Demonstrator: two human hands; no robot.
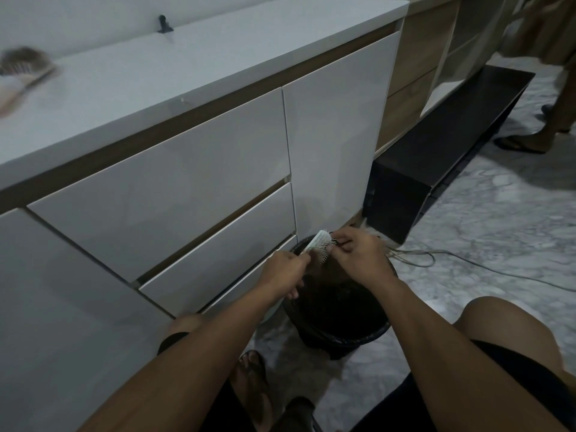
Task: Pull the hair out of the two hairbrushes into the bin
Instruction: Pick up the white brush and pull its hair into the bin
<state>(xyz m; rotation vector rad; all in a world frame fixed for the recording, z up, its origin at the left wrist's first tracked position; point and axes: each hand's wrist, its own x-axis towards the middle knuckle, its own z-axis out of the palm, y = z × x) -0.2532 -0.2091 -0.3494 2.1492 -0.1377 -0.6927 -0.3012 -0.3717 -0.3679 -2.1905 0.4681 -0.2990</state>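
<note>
A white hairbrush (321, 244) is held over the black bin (343, 335) on the floor. My left hand (285, 272) grips its handle. My right hand (358, 255) pinches at the bristles on the brush head, fingers closed on dark hair there. Brown hair hangs below the brush into the bin. A second hairbrush (26, 68), packed with brown hair, lies blurred at the far left of the white countertop (187, 67).
White drawer fronts (174, 182) stand right behind the bin. A black low bench (436, 151) runs to the right. A grey cable (467, 260) trails over the marble floor. Another person's sandalled feet (526, 141) are at the far right.
</note>
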